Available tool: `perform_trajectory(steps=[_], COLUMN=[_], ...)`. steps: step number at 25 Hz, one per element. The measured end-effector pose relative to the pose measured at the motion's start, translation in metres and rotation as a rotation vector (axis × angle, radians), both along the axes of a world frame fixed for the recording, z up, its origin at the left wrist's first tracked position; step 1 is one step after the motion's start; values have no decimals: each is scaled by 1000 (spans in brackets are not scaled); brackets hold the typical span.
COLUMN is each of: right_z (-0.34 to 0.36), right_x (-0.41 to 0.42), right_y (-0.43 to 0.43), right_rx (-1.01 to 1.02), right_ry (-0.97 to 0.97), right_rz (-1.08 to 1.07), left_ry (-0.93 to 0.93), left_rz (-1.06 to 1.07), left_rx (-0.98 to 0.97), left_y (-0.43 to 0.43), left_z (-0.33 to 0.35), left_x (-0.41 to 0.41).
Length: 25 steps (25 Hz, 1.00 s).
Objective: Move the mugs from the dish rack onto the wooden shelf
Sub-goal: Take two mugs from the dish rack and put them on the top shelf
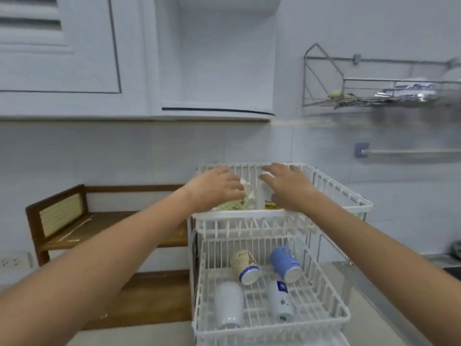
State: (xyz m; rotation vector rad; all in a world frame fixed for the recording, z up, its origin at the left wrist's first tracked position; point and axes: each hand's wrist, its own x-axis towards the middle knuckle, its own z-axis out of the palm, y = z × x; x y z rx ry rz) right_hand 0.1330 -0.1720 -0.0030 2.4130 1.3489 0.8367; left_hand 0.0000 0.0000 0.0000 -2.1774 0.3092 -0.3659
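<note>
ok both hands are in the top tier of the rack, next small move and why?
Probably close the left hand on the cream patterned mug and lift it clear of the top tier. The fingers already drape over it, and the wooden shelf sits directly to the left. The right hand covers a white mug; its grip is unclear.

White dish rack (334, 193) holding mugs (245, 267)

Home kitchen: dish rack (274, 216), tiled wall (124, 156), cabinets (74, 58).
</note>
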Motion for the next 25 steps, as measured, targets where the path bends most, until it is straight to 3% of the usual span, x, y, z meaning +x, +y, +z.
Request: perform_trajectory(steps=[3, 7, 10, 14, 17, 20, 22, 25], right_z=[7, 7, -12, -2, 12, 19, 25, 27], right_x=[21, 40, 47, 54, 58, 56, 40, -8], right_y=[11, 34, 51, 48, 30, 10, -1, -8], right_rx=[-307, -470, -491, -451, -325, 6, 306, 739], right_ry=[-276, -285, -416, -486, -403, -195, 136, 648], right_rz=[34, 25, 34, 75, 8, -53, -2, 241], left_ry=[131, 152, 112, 57, -132, -482, -744, -1025], left_rz=[80, 48, -4, -54, -45, -93, -127, -153], left_rx=[318, 505, 577, 508, 361, -51, -354, -783], left_y=[4, 19, 30, 39, 38, 43, 52, 73], left_z=[-9, -9, -18, -20, -13, 2, 2, -16], left_x=[34, 61, 71, 70, 57, 35, 6, -49])
